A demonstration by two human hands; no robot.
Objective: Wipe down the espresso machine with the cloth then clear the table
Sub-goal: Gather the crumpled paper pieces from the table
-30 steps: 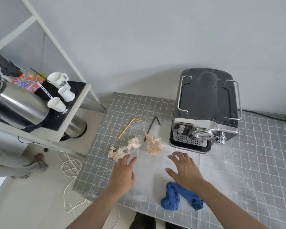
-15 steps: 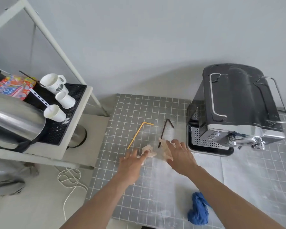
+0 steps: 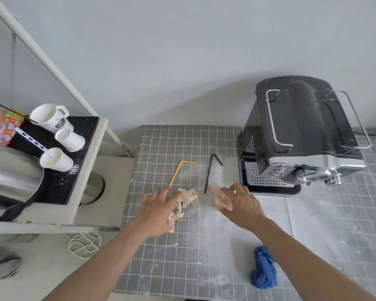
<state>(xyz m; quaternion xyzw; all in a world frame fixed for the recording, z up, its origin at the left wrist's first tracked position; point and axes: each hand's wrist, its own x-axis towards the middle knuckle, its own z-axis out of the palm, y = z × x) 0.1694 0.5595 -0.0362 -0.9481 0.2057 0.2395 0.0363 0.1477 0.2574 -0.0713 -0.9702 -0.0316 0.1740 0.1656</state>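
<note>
Crumpled paper (image 3: pixel 186 198) under spread left hand (image 3: pixel 155 210); right hand (image 3: pixel 240 206) pinches another wad (image 3: pixel 220 197).

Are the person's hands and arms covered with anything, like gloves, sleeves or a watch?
No. The left hand and right hand are bare, with no gloves or rings to be seen. Both forearms are uncovered to the frame's bottom edge: no sleeves, watch or wristband in view.

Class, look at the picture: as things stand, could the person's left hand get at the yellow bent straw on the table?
Probably yes. The left hand lies on the crumpled tissue, fingertips just short of the yellow straw's near end. Nothing stands between them, and the right hand is busy off to the side.
</note>
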